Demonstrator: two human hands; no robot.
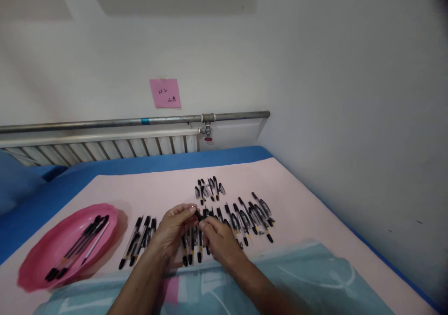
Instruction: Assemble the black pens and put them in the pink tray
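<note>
The pen part [198,214] is pinched between my left hand [177,225] and right hand [220,239] above the middle of the sheet [304,203], and I'd judge little done, with only a few whole-looking pens [79,246] in the dish [68,228] at left and many loose pieces [265,207] remaining in clusters.

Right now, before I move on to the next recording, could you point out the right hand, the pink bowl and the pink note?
Right hand [221,241], head view: back of the hand.
Pink bowl [59,236], head view: bare inner surface.
Pink note [164,94], head view: middle of its face.
</note>
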